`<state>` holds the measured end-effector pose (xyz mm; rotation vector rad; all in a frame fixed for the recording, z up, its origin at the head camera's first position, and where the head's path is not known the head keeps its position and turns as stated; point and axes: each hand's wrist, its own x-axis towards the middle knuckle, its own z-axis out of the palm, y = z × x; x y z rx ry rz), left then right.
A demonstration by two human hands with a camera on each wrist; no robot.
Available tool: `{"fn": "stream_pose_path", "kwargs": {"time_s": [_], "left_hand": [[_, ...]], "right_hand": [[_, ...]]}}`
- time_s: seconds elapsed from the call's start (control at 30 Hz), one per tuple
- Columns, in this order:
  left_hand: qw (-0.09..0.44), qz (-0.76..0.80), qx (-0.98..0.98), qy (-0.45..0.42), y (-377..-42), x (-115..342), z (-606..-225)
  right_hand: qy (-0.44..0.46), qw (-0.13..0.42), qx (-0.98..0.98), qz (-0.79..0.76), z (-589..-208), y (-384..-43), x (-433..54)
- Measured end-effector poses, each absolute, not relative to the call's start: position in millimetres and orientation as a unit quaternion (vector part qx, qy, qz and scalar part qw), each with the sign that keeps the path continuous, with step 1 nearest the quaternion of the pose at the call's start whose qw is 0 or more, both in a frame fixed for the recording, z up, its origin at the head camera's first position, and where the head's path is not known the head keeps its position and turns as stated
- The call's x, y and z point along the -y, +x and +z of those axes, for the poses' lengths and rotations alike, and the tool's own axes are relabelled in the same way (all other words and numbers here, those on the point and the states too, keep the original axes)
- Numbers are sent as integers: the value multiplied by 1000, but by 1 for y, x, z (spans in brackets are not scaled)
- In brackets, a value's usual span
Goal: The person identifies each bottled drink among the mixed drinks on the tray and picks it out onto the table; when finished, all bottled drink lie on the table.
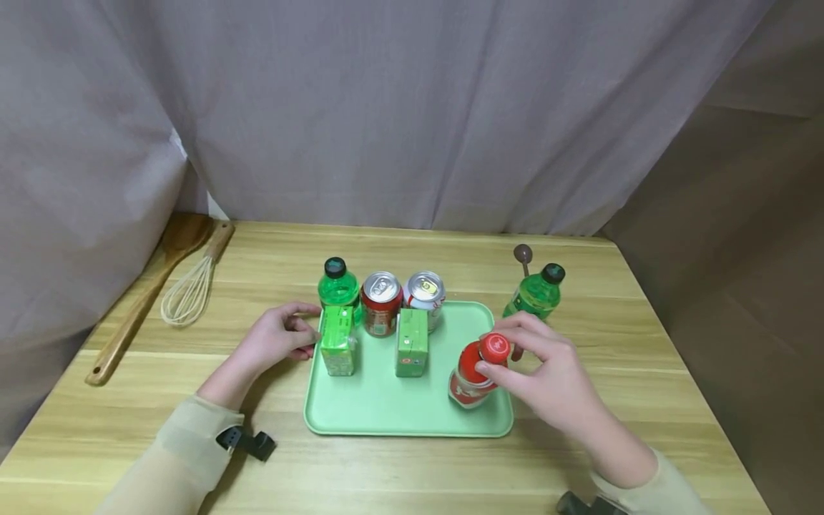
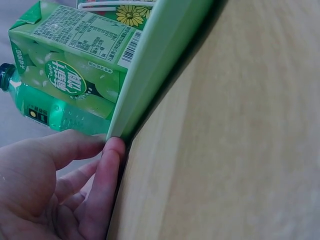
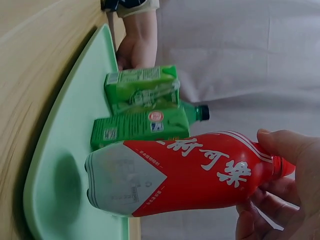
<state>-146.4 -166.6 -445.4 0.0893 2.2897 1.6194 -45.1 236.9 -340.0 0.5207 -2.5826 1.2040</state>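
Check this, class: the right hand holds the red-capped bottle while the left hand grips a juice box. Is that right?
No: the left hand instead pinches the rim of the green tray, as the left wrist view shows. The right hand does hold the red-capped bottle.

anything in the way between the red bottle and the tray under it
Nothing visible: the red bottle in the right hand is over bare tray; the nearest green carton stands left of it.

Lower left, the left sleeve (image 1: 161,465) is pale beige, with a boxy black device (image 1: 247,441) at its cuff (image 1: 199,435). Lower right, the right sleeve (image 1: 656,495) matches, its black unit (image 1: 571,503) partly cropped.
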Motion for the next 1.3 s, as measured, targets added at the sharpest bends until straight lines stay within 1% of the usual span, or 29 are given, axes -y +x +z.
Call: {"fn": "stream_pose_path", "kwargs": {"time_s": [0.23,0.93,1.3], "left_hand": [[165,569,-805,32,-147,169,-446],[163,569,-805,34,-147,169,-446],[167,570,-804,34,-147,169,-447]], "right_hand": [[170,140,889,403,-343,-53,-251],[77,178,909,368,-345,-69,-288],[28,176,904,388,-350,-80,-305]]}}
